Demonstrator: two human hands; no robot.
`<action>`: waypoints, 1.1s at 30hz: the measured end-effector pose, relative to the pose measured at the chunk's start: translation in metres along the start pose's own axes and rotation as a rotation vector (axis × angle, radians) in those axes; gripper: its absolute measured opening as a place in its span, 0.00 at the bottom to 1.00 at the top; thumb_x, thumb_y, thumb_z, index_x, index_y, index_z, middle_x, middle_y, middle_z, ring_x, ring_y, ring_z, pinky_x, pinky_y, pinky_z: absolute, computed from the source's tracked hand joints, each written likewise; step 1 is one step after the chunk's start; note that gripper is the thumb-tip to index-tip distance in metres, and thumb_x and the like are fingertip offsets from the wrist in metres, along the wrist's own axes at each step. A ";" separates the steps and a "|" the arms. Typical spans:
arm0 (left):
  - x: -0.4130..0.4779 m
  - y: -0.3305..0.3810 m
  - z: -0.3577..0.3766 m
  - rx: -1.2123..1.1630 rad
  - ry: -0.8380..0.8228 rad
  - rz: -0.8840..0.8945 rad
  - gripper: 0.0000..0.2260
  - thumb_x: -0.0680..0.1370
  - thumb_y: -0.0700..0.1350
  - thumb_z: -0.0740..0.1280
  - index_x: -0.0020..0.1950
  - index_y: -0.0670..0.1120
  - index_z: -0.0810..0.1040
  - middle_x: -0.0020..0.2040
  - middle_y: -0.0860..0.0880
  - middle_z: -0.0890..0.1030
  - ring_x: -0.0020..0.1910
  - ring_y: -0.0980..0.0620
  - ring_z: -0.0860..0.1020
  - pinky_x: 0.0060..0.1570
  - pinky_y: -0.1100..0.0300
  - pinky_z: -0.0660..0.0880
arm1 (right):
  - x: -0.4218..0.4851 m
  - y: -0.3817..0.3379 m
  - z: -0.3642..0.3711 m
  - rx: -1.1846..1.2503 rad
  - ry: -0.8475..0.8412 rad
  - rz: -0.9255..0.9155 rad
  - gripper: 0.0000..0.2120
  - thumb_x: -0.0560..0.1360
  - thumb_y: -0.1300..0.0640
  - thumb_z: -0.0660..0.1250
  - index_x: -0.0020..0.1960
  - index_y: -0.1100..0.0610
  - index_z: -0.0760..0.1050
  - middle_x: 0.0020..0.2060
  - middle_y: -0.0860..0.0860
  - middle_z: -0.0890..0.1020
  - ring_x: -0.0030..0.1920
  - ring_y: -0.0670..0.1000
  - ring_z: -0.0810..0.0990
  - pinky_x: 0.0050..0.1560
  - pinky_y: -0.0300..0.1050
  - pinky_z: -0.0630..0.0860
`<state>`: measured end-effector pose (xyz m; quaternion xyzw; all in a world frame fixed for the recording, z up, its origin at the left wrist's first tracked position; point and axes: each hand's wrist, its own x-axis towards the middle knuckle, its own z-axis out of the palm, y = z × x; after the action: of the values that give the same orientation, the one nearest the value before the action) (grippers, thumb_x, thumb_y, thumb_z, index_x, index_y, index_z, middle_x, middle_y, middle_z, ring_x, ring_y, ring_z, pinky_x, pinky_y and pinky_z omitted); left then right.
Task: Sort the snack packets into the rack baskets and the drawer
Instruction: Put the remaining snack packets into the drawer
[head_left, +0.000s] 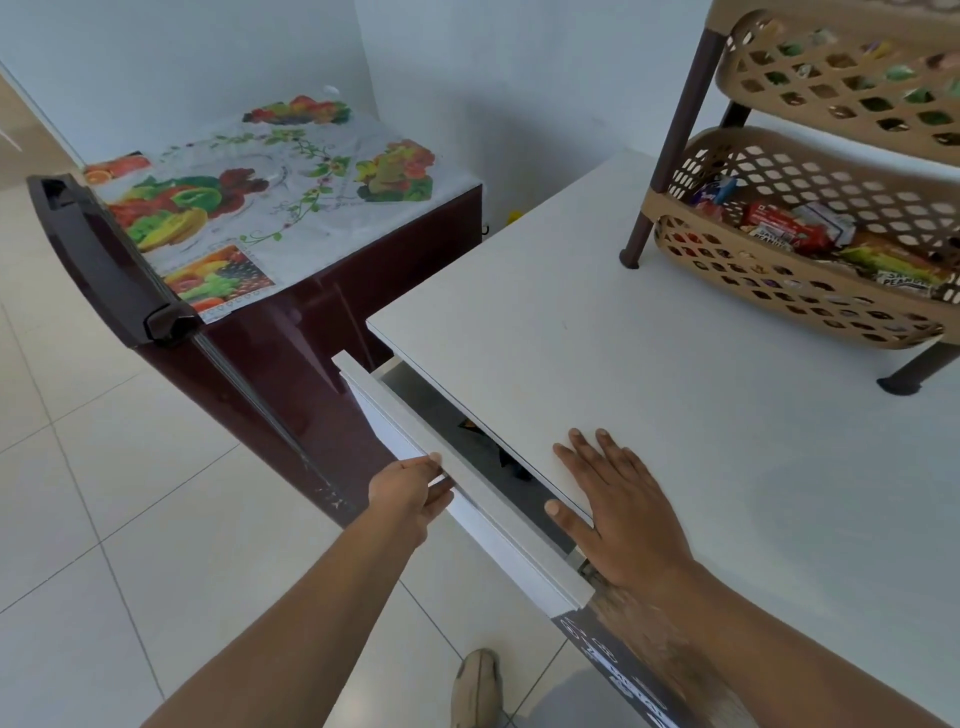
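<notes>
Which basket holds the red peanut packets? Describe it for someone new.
On the white countertop stands a beige rack with dark brown legs. Take its lower basket, resting near the counter surface. Unlike the upper basket, it shows red packets.

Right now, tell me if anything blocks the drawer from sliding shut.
Nothing visible does. The drawer is open a little, the left hand grips its front, fingers over the top edge. The right hand lies flat on the countertop, above the gap.

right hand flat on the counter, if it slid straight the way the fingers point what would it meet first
The right hand points along bare countertop; the way looks free to the far edge, probably passing left of the rack leg.
</notes>
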<state>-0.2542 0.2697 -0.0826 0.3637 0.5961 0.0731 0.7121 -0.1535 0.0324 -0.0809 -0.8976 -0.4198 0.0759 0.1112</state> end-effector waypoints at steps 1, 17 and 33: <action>-0.002 0.001 0.003 0.004 -0.014 -0.027 0.03 0.78 0.37 0.69 0.50 0.38 0.80 0.49 0.40 0.84 0.44 0.44 0.84 0.35 0.53 0.81 | 0.000 0.000 0.000 0.001 0.005 0.003 0.34 0.77 0.29 0.39 0.78 0.42 0.45 0.78 0.41 0.46 0.77 0.45 0.39 0.77 0.50 0.47; -0.011 0.011 0.023 -0.122 -0.405 -0.076 0.34 0.76 0.69 0.57 0.68 0.42 0.74 0.62 0.45 0.80 0.59 0.45 0.79 0.57 0.48 0.76 | 0.000 -0.002 0.000 -0.031 0.029 0.009 0.35 0.77 0.29 0.43 0.79 0.45 0.49 0.78 0.43 0.49 0.78 0.46 0.43 0.76 0.51 0.51; -0.003 0.015 0.033 -0.207 -0.498 -0.133 0.44 0.72 0.75 0.53 0.71 0.40 0.71 0.64 0.44 0.79 0.62 0.44 0.77 0.65 0.45 0.71 | 0.000 -0.005 -0.001 -0.042 0.068 0.006 0.33 0.78 0.32 0.49 0.78 0.47 0.55 0.78 0.44 0.53 0.78 0.47 0.46 0.76 0.51 0.52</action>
<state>-0.2208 0.2650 -0.0698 0.2557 0.4145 -0.0050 0.8734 -0.1572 0.0358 -0.0790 -0.9031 -0.4144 0.0369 0.1065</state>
